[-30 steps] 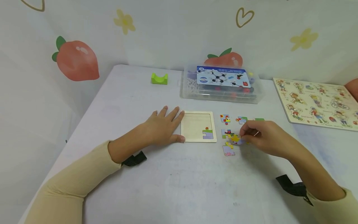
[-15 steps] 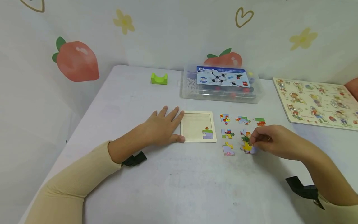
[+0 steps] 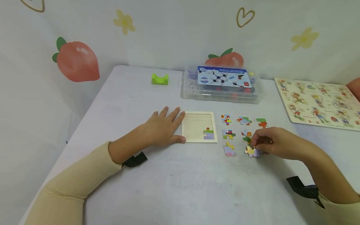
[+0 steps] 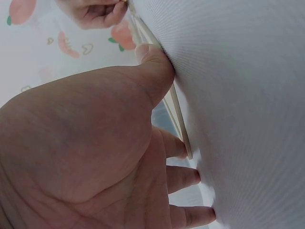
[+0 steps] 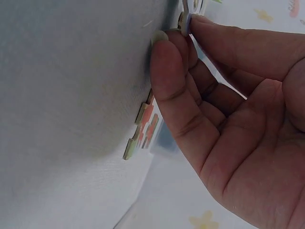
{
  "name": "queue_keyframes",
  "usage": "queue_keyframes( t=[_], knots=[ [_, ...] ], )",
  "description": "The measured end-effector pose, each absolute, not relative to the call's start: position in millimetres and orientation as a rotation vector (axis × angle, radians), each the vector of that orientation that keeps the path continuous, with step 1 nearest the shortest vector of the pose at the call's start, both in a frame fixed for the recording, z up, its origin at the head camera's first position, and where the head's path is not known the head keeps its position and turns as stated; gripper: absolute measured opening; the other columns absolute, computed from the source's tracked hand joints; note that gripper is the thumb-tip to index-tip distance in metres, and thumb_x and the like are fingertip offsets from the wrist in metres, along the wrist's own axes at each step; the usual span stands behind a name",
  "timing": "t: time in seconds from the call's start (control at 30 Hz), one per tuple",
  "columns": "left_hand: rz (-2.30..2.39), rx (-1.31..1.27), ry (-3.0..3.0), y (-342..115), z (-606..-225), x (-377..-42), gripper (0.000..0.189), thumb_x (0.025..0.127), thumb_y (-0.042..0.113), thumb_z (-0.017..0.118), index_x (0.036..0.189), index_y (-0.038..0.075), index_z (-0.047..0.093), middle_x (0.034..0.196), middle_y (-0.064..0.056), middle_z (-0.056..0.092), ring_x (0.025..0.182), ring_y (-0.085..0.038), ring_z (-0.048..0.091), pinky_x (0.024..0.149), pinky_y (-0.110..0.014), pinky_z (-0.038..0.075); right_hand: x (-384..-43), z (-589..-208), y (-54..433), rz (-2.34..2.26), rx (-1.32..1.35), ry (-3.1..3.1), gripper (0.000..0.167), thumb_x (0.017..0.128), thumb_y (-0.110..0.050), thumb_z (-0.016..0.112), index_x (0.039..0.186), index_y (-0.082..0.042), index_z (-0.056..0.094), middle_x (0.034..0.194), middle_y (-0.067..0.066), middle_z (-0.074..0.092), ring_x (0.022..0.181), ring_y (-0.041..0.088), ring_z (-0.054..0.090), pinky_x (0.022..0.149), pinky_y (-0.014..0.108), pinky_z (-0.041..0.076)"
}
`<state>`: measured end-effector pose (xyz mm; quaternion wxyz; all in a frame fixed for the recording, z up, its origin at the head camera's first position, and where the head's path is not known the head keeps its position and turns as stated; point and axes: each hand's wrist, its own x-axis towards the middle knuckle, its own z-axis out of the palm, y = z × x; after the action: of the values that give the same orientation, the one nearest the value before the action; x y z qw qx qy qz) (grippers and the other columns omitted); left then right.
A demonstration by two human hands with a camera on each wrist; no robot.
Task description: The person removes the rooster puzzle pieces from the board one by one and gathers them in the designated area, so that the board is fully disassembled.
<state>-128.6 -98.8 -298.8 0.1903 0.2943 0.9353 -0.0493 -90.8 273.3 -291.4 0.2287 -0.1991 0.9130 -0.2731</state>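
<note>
My left hand (image 3: 161,129) lies with fingers spread at the left edge of a small square wooden puzzle tray (image 3: 192,140). In the left wrist view the thumb (image 4: 156,71) touches the tray's rim. One puzzle piece (image 3: 208,135) with purple and green sits in the tray's lower right corner. My right hand (image 3: 277,142) pinches a yellow and purple puzzle piece (image 3: 252,152) between thumb and fingertips, low over the table. In the right wrist view a piece's edge (image 5: 186,21) shows between the thumb and fingers. Several loose pieces lie in rows, among them a purple one (image 3: 229,150).
A clear plastic case (image 3: 222,97) with a molecule card stands at the back. Left of it is a green curved block (image 3: 160,79). A wooden board with figures (image 3: 317,103) lies at the right. A printed cloth (image 3: 168,31) hangs behind the white table (image 3: 168,187).
My right hand has moved right with the puzzle piece, away from the tray, and the piece has come lower and turned in the fingers. The left hand has stayed still.
</note>
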Motion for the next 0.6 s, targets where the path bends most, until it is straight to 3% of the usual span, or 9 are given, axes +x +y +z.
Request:
queue_keyframes(
  t=[0.6],
  knots=[
    [-0.133, 0.824, 2.622, -98.0, -297.8, -128.7, 0.096, 0.096, 0.070, 0.042, 0.162, 0.010, 0.007, 0.167, -0.015, 0.004, 0.147, -0.050, 0.011, 0.111, -0.065, 0.025, -88.8, -289.1, 263.9, -0.679, -0.646, 2.687, 0.011, 0.089, -0.009, 0.077, 0.092, -0.016, 0.069, 0.083, -0.010, 0.063, 0.075, 0.008, 0.056, 0.065, 0.025, 0.048]
  ],
)
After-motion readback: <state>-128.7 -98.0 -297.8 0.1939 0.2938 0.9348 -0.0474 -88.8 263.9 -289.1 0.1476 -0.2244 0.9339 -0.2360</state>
